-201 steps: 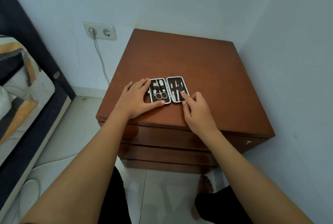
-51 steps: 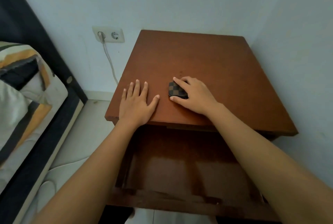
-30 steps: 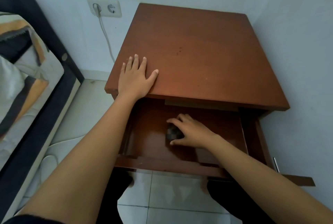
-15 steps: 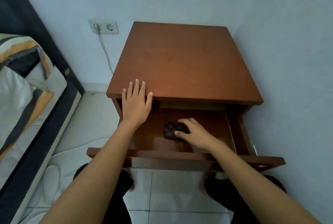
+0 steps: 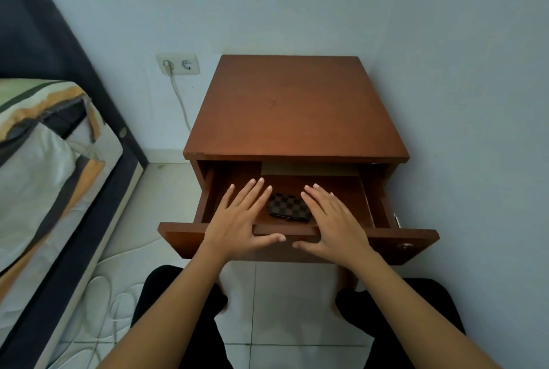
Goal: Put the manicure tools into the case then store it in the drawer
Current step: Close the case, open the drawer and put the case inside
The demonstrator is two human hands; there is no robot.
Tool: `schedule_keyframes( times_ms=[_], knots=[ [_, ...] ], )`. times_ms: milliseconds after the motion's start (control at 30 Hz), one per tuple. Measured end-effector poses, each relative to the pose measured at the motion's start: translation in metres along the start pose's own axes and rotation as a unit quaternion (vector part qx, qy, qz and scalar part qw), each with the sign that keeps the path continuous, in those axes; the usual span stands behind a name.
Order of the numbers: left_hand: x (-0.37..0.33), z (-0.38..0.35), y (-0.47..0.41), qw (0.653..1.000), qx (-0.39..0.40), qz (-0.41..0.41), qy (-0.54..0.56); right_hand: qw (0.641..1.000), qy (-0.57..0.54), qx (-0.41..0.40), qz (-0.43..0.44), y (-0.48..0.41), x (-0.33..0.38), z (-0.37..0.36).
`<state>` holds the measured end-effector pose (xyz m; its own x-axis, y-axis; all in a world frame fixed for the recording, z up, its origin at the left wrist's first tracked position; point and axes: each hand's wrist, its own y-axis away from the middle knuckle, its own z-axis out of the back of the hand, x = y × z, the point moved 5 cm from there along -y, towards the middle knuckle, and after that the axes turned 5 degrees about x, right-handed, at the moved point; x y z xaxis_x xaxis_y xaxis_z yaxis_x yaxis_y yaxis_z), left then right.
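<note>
The closed checkered manicure case (image 5: 287, 206) lies flat inside the pulled-out top drawer (image 5: 413, 241) of the brown nightstand (image 5: 294, 110). My left hand (image 5: 242, 221) rests with spread fingers over the drawer's front edge, just left of the case. My right hand (image 5: 332, 221) lies the same way just right of it. Both thumbs press against the drawer front. Neither hand holds the case. No loose tools show.
The nightstand stands in a corner, with a wall close on the right. A bed with a patterned cover (image 5: 44, 166) is on the left. A wall socket (image 5: 177, 63) with a white cable (image 5: 181, 104) sits behind. My knees are below the drawer on the tiled floor.
My right hand let go of the case and drew back to the drawer front. My left hand came off the nightstand top and onto the drawer front. The case stays in the drawer.
</note>
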<state>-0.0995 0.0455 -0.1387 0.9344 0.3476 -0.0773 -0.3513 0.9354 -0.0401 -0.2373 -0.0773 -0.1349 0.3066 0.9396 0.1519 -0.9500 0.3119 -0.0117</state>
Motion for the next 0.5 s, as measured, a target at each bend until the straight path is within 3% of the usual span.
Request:
schedule_keyframes(
  times_ms=[500],
  knots=[
    [0.037, 0.000, -0.088, 0.994, -0.095, 0.036, -0.034, 0.996, 0.056, -0.059, -0.026, -0.090, -0.046, 0.008]
  ],
)
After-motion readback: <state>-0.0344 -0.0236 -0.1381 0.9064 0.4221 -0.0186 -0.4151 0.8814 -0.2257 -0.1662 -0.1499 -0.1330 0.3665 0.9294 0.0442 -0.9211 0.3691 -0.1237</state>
